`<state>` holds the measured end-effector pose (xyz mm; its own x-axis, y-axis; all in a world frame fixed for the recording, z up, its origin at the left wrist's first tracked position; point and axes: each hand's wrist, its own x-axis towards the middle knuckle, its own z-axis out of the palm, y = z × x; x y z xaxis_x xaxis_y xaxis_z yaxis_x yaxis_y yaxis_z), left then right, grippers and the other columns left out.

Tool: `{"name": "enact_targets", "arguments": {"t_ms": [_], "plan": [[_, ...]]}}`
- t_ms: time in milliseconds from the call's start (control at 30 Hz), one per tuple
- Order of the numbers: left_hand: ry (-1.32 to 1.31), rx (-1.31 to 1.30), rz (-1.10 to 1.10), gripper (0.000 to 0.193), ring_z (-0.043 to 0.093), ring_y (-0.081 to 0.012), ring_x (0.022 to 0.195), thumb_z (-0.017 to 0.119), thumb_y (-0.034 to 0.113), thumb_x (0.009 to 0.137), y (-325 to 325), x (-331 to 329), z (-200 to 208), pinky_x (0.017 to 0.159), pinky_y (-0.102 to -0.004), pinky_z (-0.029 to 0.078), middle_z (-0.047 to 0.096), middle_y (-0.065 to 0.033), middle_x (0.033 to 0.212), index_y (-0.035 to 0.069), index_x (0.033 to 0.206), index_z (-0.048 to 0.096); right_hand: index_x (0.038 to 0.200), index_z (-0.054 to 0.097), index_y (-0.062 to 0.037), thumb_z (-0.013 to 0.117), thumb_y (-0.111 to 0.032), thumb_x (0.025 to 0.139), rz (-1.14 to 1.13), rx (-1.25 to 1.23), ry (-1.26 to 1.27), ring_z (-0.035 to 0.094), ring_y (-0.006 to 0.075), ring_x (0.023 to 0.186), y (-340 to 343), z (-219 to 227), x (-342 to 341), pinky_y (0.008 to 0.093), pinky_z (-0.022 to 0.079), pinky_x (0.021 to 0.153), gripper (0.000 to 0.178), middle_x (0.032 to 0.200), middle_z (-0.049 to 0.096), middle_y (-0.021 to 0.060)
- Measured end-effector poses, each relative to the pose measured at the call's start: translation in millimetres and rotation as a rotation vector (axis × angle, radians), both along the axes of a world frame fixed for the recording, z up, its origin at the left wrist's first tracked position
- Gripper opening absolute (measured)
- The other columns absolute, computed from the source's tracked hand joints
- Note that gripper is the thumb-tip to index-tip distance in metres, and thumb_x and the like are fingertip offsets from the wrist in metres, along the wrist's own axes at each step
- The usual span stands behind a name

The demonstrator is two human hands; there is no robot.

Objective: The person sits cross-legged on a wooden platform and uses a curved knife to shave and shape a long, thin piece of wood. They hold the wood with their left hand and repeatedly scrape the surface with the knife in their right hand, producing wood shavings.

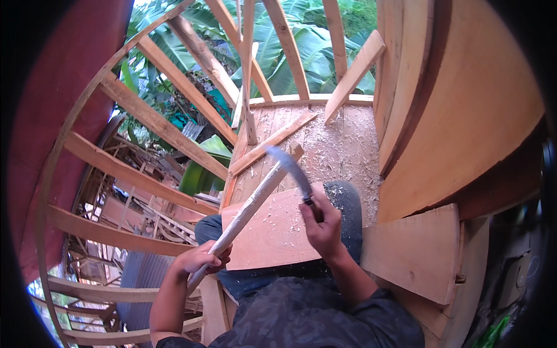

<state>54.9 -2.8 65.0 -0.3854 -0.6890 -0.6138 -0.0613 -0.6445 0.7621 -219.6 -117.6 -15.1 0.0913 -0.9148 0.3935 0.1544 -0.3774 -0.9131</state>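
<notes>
My left hand [203,258] is wrapped round the lower part of a pale wooden stick [250,210], which slants up and away to the right. My right hand [324,225] grips the dark handle of a knife with a curved blade [294,169]. The blade crosses in front of the stick near its far end; whether they touch I cannot tell. Across my thighs lies a flat wooden board [272,236], under the stick and sprinkled with shavings.
Wood shavings cover the plank floor [354,145] ahead. A loose wooden strip [272,142] lies there. Slanted slats [145,182] form a railing at the left, with banana leaves [278,52] beyond. At the right stand a wide wooden panel [470,110] and a thick board [415,249].
</notes>
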Motion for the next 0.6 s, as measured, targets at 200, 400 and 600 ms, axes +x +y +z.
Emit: {"name": "enact_targets", "arguments": {"t_ms": [200,400,600], "plan": [[-0.122,0.038,0.022,0.028,0.039,-0.0078,0.049,0.061,0.018,0.07,-14.8,-9.3,18.2,0.041,-0.022,0.031,0.037,0.0006,0.064,0.008,0.085,0.039,0.111,0.054,-0.0025,0.053,-0.009,0.092,0.534,0.363,-0.355,0.042,0.0021,0.046,-14.3,1.4,-36.3,0.0199,0.031,0.04,0.02,0.057,0.044,-0.0049],[-0.18,0.018,-0.043,0.041,0.037,-0.0078,0.051,0.068,0.024,0.066,-25.2,-18.3,35.6,0.042,-0.0223,0.028,0.04,0.0004,0.069,0.007,0.092,0.041,0.112,0.055,-0.0026,0.055,-0.009,0.091,0.627,0.492,-0.408,0.043,0.0025,0.043,-22.7,6.6,-45.2,0.0191,0.032,0.037,0.021,0.061,0.051,-0.0014],[-0.167,-0.008,-0.108,0.043,0.037,-0.008,0.051,0.069,0.03,0.067,-31.9,-17.8,44.1,0.042,-0.0224,0.028,0.039,-0.0004,0.066,0.007,0.091,0.042,0.111,0.056,-0.0022,0.054,-0.01,0.092,0.671,0.356,-0.322,0.042,0.002,0.044,-15.6,19.5,-39.3,0.0191,0.031,0.037,0.02,0.062,0.05,-0.0021]]}}
